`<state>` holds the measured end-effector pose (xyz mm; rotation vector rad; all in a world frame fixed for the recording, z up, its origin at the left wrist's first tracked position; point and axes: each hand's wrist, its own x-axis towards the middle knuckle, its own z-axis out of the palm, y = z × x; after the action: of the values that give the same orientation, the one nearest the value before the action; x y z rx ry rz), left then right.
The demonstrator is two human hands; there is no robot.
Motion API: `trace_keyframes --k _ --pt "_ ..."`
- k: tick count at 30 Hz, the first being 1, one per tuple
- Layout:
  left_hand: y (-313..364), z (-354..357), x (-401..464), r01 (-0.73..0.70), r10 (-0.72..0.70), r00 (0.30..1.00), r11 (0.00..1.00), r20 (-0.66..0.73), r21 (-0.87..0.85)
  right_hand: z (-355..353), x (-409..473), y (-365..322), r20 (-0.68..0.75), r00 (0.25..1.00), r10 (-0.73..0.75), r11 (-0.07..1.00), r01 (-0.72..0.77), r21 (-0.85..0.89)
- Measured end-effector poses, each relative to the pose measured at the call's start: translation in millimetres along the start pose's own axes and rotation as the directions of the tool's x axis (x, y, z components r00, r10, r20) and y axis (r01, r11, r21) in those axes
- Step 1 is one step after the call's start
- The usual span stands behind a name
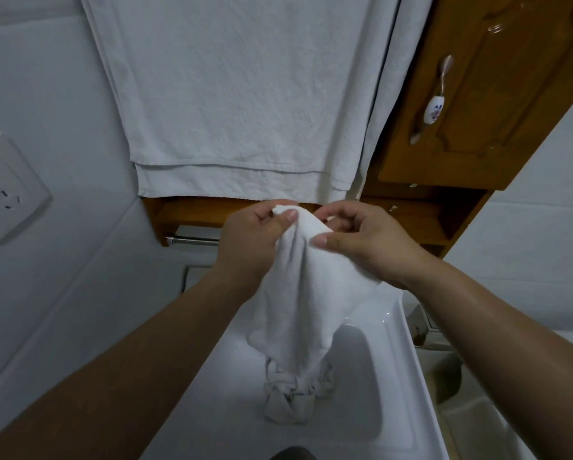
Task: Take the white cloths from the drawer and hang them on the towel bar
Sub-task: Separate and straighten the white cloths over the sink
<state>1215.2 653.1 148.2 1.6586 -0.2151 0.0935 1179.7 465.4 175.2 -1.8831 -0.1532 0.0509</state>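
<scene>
A small white cloth [303,293] hangs bunched from both hands above the white sink [394,376]. My left hand [252,240] pinches its top corner between thumb and fingers. My right hand [364,240] grips the cloth's upper right edge. The cloth's lower end is twisted and knotted, reaching down to the sink's rim. A metal towel bar [192,240] runs under a wooden shelf behind my left hand, mostly hidden by it. Large white towels [232,94] hang down the wall above. No drawer is in view.
A brown wooden cabinet door [497,94] with a ceramic handle [433,109] is at the upper right. The wooden shelf [192,210] sits below the towels. A wall socket [6,190] is on the white wall at left.
</scene>
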Motion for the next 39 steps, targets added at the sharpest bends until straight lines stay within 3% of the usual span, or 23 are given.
trace_keyframes --k 5,7,11,19,24,30,33,35,36,37,39 --pt "-3.7 -1.7 4.5 -0.008 0.014 0.999 0.989 -0.039 0.148 -6.6 -6.7 7.7 -0.015 0.999 0.031 0.947 -0.034 -0.318" --pt "-7.5 -3.9 7.0 0.007 0.011 0.995 0.981 -0.095 0.194 -11.9 -8.8 11.8 -0.018 0.998 0.058 0.935 -0.06 -0.349" --pt "-11.3 -10.0 14.0 0.078 -0.068 0.988 0.995 -0.136 0.07 -21.3 -13.9 16.1 0.032 0.995 0.092 0.926 -0.073 -0.371" --pt "2.8 -8.4 15.8 0.034 -0.033 0.991 0.999 -0.133 0.002 -12.3 -13.5 25.8 0.041 0.991 0.124 0.893 -0.094 -0.439" --pt "6.7 -12.0 15.6 -0.002 0.007 0.994 0.999 -0.112 0.048 -12.2 -4.4 28.0 -0.198 0.978 -0.06 0.834 -0.06 -0.548" --pt "7.0 -15.9 13.1 -0.068 0.082 0.994 0.982 -0.074 0.174 -49.2 6.3 -30.7 -0.254 0.933 -0.256 0.819 0.07 -0.57" --pt "15.2 -12.3 12.1 -0.133 0.146 0.989 0.965 -0.038 0.228 -52.7 3.2 -55.4 -0.116 0.959 -0.259 0.733 0.117 -0.67" --pt "18.0 -15.2 14.8 -0.112 0.124 0.991 0.975 -0.05 0.192 -54.0 2.3 -59.0 0.077 0.995 -0.059 0.546 0.096 -0.832" --pt "19.6 -17.3 16.3 -0.097 0.108 0.992 0.982 -0.062 0.162 -55.7 1.2 -59.1 0.1 0.995 -0.015 0.467 0.095 -0.879" --pt "22.1 -18.4 17.1 -0.092 0.101 0.993 0.987 -0.062 0.131 -58.9 0.5 -61.1 0.05 0.997 -0.052 0.449 0.068 -0.891" --pt "31.4 -15.4 14.5 -0.163 0.168 0.986 0.978 -0.024 0.128 -65.2 -1.6 -71.5 -0.204 0.936 -0.286 0.567 -0.007 -0.824"
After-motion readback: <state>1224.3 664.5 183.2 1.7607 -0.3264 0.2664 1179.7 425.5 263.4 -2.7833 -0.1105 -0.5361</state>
